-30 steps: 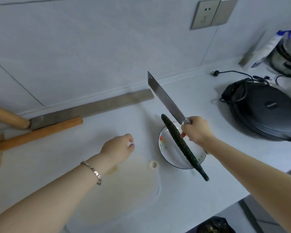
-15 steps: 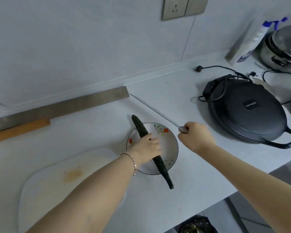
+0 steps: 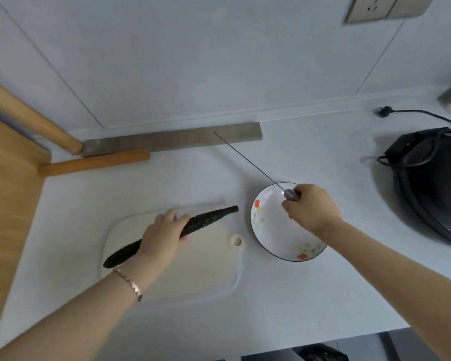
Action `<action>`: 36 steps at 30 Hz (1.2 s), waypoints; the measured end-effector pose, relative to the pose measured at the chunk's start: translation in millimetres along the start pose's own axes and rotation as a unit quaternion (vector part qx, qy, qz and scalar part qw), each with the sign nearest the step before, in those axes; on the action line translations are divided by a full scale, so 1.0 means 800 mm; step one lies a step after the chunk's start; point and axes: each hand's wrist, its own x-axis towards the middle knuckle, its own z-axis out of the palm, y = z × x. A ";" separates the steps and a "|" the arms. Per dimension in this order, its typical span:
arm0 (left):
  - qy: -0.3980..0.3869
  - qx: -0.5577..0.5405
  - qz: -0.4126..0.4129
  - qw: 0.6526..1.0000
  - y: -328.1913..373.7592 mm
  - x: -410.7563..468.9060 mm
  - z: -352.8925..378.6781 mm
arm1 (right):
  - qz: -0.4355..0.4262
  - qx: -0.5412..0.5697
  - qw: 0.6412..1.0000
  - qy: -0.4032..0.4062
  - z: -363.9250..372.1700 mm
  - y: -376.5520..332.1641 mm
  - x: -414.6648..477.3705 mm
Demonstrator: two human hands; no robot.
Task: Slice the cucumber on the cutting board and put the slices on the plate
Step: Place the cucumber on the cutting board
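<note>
The person's left hand (image 3: 162,238) was wrapped around the middle of the cucumber (image 3: 208,218), fingers curled over its far side and the thumb tucked against the near side. The cucumber, dark green, bumpy and whole, lay on a slant over the far part of the pale cutting board (image 3: 206,269). Its near end reached past the board's left edge, and its far end pointed toward the board's far right corner. Whether it rested on the board or hung just above could not be told. A thin metal bracelet (image 3: 130,285) circled the left wrist.

The right hand (image 3: 310,209) was clenched round the handle of the knife (image 3: 245,158), knuckles up, above the far rim of the plate (image 3: 276,230). The blade showed edge-on as a thin grey line running away from the hand toward the wall, up and to the left. The white plate, dark-rimmed with small flower prints, sat on the white counter (image 3: 297,295) just to the right of the board, with a narrow gap between them. The board's hanging hole faced the plate.

Along the foot of the wall lay a long grey metal strip (image 3: 172,140) with an orange wooden handle (image 3: 94,162) beside it. A rolling pin (image 3: 31,118) leaned in from the left above a wooden panel (image 3: 5,191). At the right edge sat a black electric griddle (image 3: 432,191) with its cord coiled on top, and a wall socket (image 3: 383,7) was set above.
</note>
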 end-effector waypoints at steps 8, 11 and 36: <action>-0.056 0.033 -0.067 0.996 -0.081 -0.030 0.048 | 0.022 0.046 0.998 -0.032 0.094 -0.066 -0.035; 0.005 -0.007 -0.045 0.999 -0.092 -0.024 0.055 | 0.037 0.076 0.996 -0.042 0.118 -0.084 -0.053; 0.035 -0.209 -0.063 0.975 -0.072 -0.020 0.085 | 0.078 0.117 0.984 -0.110 0.189 -0.088 -0.074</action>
